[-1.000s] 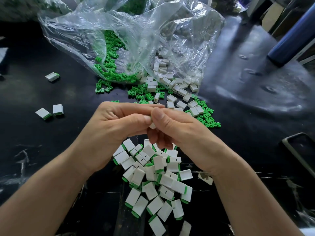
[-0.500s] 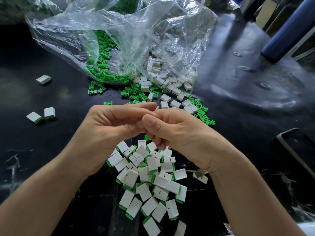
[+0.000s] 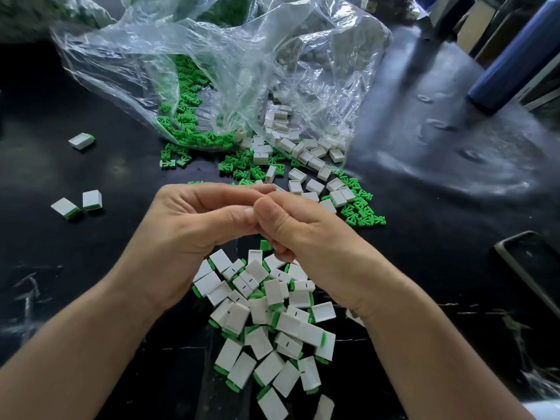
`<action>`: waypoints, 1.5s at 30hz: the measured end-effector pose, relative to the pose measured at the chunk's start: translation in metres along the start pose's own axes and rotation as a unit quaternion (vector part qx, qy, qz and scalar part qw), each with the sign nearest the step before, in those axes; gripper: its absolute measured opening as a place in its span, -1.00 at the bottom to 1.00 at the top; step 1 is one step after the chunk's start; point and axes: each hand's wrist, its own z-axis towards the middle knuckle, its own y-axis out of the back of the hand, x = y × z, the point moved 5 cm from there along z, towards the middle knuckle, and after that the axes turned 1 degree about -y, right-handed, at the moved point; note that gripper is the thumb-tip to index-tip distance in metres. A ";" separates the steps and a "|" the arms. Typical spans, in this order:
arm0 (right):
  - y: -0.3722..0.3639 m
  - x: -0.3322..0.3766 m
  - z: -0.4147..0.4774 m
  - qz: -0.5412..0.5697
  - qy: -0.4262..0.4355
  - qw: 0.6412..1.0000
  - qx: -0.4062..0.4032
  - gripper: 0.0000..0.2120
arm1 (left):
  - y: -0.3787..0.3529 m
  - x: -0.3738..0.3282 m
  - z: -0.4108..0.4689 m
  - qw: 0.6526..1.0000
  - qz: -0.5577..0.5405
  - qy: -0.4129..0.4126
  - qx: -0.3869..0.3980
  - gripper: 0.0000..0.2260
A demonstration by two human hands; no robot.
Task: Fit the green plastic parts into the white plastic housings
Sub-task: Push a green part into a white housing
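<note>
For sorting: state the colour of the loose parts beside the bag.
The loose parts are green; head view.

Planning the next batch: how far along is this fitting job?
Done: a pile of assembled housings between the forearms, three more at left. In hand: left hand and right hand meet at the fingertips, any piece hidden. Left: loose green parts and empty white housings spilling from the bag.

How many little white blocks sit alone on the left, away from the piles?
3 blocks: one far back near the bag, two side by side nearer the left hand. None seem hidden.
</note>
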 end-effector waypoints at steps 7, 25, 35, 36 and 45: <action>-0.004 0.001 0.000 0.001 0.006 1.000 -0.030 -0.67 | 0.002 0.000 0.000 1.000 -0.006 -0.019 -0.006 -0.77; -0.006 -0.004 0.002 0.058 0.007 0.998 -0.037 -0.71 | 0.001 0.005 0.001 0.999 -0.016 -0.045 -0.013 -0.80; -0.004 -0.007 0.004 0.270 -0.067 0.960 0.028 -0.68 | 0.004 0.011 0.003 1.000 0.012 0.007 -0.017 -0.77; -0.002 -0.007 0.004 0.282 -0.073 0.956 0.031 -0.69 | 0.005 0.012 0.003 1.000 0.013 0.015 -0.021 -0.76; 0.015 -0.005 -0.002 -0.042 -0.049 0.998 0.019 -0.91 | 0.018 0.009 0.005 0.991 0.050 0.040 -0.114 -0.76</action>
